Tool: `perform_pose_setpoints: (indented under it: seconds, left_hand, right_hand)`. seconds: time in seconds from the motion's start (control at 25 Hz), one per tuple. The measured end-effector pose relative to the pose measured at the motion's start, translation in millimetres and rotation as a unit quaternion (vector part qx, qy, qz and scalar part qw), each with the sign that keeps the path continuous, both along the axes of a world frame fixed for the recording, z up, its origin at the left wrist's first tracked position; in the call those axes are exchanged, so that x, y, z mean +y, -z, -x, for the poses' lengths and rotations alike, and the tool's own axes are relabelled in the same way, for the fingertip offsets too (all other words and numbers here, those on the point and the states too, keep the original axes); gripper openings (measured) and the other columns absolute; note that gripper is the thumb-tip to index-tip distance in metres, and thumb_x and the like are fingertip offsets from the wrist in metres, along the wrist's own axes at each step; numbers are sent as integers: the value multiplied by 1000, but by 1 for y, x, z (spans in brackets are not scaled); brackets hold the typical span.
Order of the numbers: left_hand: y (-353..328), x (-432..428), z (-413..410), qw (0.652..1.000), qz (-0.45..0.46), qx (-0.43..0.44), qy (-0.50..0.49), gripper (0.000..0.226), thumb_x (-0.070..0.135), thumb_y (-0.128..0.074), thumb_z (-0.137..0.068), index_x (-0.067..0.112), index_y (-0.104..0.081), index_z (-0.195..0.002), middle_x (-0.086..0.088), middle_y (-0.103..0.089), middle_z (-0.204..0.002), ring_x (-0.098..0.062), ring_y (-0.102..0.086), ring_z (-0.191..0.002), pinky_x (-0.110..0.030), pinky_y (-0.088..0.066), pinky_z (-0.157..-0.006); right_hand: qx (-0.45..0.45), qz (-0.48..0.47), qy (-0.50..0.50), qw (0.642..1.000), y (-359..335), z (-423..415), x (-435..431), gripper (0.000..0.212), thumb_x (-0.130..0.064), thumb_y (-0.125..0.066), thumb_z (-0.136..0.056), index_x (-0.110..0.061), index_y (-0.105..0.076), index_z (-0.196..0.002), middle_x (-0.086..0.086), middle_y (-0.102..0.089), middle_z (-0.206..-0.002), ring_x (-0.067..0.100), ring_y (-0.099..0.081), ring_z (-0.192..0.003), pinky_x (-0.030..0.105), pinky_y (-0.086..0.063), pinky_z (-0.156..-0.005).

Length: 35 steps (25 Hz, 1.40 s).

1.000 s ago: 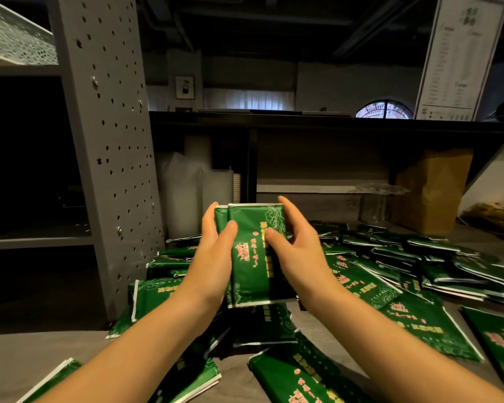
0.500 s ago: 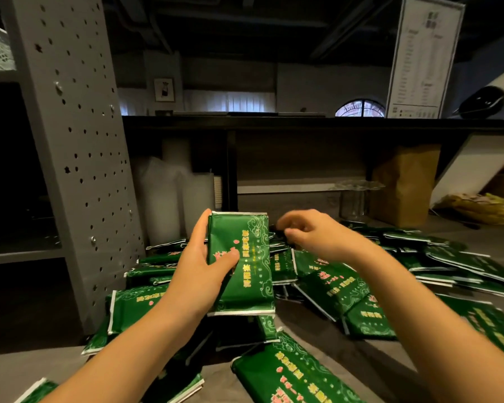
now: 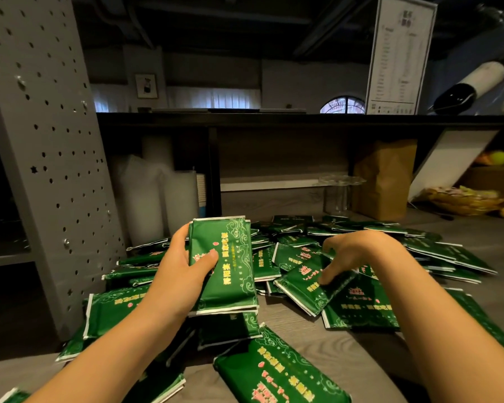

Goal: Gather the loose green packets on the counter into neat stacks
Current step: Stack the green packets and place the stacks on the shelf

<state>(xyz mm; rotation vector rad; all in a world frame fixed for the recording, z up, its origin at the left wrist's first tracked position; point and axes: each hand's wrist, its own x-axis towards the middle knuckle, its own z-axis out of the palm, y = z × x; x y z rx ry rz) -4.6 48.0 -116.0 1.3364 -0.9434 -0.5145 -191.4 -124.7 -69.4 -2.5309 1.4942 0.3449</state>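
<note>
Grey worktop (image 3: 317, 338), widest thing in view. Carries loose green packets (image 3: 437, 251), strewn and overlapping from the perforated grey upright (image 3: 50, 158) at left across to the right edge. No finished pile visible on the surface.

Left hand (image 3: 181, 274): grips a squared stack (image 3: 224, 266) on end above the heap, thumb across the printed face, fingers wrapped behind the left edge. Probably held clear of the clutter to keep the edges flush and ready for the next piece.

Right hand (image 3: 358, 254): reaches down into the pile, fingers hooked over the far edge of one tilted packet (image 3: 309, 286), thumb pressed on its face. Looks like a pinch meant to lift it toward the stack.

Early in the job, judging by the heap.
</note>
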Motion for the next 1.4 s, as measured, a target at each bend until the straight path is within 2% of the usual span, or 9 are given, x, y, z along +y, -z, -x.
perform_pose_setpoints:
  seconds: [0.2,0.4,0.6,0.76,0.84,0.96,1.12,1.24,1.4]
  left_hand:
    - [-5,3,3,1000,7,-3,-11,51,7,-54,-92,39,-40,-130,-6,-67,-111,-24,-68,-93,-41,-55,-80]
    - [-4,2,-2,999,18,14,-41,59,14,-55,-93,51,-31,-131,-10,-62,-121,-26,-63,-105,-44,-51,-89]
    - [-3,1,2,999,7,34,-23,31,8,-48,-96,20,-48,-124,-4,-67,-106,-20,-68,-90,-32,-54,-68]
    - [-8,2,7,999,30,39,-14,32,5,-43,-97,28,-43,-119,0,-64,-100,-10,-64,-77,-18,-51,-49]
    - [-9,4,11,999,38,39,-1,27,10,-40,-99,29,-43,-119,1,-64,-94,-5,-65,-67,-17,-50,-46]
    - [-9,6,16,998,39,50,17,27,22,-44,-98,30,-40,-123,1,-67,-94,-6,-69,-70,-22,-56,-55]
    - [-4,3,17,999,32,4,13,52,8,-54,-92,32,-32,-132,6,-66,-104,-7,-66,-91,-23,-52,-72]
    - [-4,4,14,999,28,-15,2,52,5,-54,-92,34,-32,-129,2,-66,-106,-12,-67,-93,-27,-53,-77]
    - [-7,4,10,999,35,4,-7,52,3,-51,-93,31,-33,-132,1,-64,-108,-17,-67,-91,-32,-54,-76]
  right_hand:
    - [-254,18,-65,965,1,-4,-6,74,-18,-71,-82,-24,-31,-144,3,-36,-148,23,-44,-125,30,-42,-97]
    - [-575,-43,-103,810,-4,-14,2,55,-7,-63,-87,-26,-45,-135,0,-55,-120,3,-58,-91,16,-48,-69]
    - [-709,-156,-91,682,-5,-34,26,38,-7,-55,-92,-28,-56,-124,-3,-69,-95,14,-67,-86,32,-58,-74]
    - [-711,-133,-108,682,13,-67,52,44,-7,-53,-93,-28,-49,-132,-2,-48,-138,7,-42,-128,32,-40,-107]
    - [-712,-103,-103,687,24,-79,66,47,-8,-51,-95,-25,-43,-138,-7,-46,-136,-1,-43,-123,21,-40,-105]
    - [-731,-70,-92,672,38,-92,81,46,-13,-50,-95,-30,-43,-137,-5,-48,-137,6,-46,-124,35,-41,-107]
    - [-745,-66,-108,655,43,-97,95,45,-10,-45,-97,-30,-41,-138,-20,-48,-125,-19,-45,-105,11,-42,-94]
    - [-737,-123,-118,654,37,-93,89,43,-14,-40,-99,-30,-37,-139,-16,-47,-128,0,-51,-112,17,-45,-93]
    - [-584,48,-149,796,20,-68,44,32,-15,-43,-98,-21,-51,-128,-4,-58,-116,10,-56,-104,19,-46,-82]
